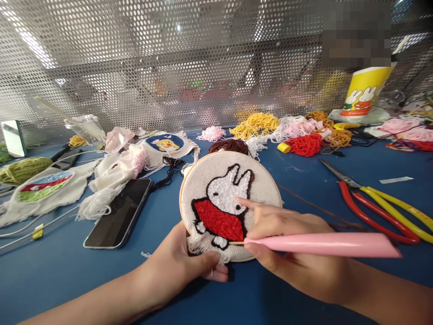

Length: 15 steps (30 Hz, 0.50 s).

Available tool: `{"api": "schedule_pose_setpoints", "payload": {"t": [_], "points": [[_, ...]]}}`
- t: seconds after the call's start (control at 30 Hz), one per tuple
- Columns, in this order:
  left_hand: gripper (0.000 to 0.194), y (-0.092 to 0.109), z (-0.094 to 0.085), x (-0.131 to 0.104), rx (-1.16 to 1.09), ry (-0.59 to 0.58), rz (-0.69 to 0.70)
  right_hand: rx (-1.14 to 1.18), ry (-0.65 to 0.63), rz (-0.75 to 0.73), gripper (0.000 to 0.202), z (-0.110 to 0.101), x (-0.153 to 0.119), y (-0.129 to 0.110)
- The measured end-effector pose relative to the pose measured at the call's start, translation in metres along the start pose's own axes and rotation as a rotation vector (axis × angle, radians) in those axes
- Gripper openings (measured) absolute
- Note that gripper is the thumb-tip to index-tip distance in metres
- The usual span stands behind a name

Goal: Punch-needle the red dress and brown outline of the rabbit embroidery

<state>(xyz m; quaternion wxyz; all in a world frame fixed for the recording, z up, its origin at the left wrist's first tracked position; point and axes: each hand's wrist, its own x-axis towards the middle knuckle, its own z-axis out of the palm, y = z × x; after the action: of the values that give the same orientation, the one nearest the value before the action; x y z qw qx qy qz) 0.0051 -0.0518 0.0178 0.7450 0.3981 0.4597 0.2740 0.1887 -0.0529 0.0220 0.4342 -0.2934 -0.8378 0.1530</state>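
My left hand (192, 259) grips the lower left rim of a round embroidery hoop (184, 203), thumb in front and fingers behind. Stretched in the hoop is cream cloth (267, 189) bearing a white rabbit in a red garment (218, 219), outlined in black yarn. Between the thumb and fingers of my right hand (297, 243) is a pink-handled punch needle (324, 244). Its metal shaft reaches the cloth beside the rabbit's foot (219, 242); whether the tip has pierced it I cannot tell. My right index finger rests against the rabbit's face. Frayed cloth threads hang at the hoop's lower left.
Right of the hoop lie red- and yellow-handled cutting tools (379, 203). A black phone (118, 214) is on the left, near white yarn and finished pieces (165, 143). Brown yarn (230, 146) sits behind the hoop. Yarn bundles (259, 125) and a yellow cup (365, 92) stand farther back, before a perforated metal screen.
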Motion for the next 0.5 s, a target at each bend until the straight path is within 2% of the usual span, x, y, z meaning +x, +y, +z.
{"api": "schedule_pose_setpoints", "payload": {"t": [0.27, 0.5], "points": [[0.030, 0.0011, 0.0000, -0.0007, -0.017, -0.002, 0.007, 0.030, 0.032, 0.056, 0.013, 0.0045, -0.0023, 0.0000], [0.031, -0.0010, -0.0016, -0.0006, -0.005, 0.009, 0.012, 0.087, 0.022, 0.016, 0.019, 0.0060, -0.0039, 0.0005]]}}
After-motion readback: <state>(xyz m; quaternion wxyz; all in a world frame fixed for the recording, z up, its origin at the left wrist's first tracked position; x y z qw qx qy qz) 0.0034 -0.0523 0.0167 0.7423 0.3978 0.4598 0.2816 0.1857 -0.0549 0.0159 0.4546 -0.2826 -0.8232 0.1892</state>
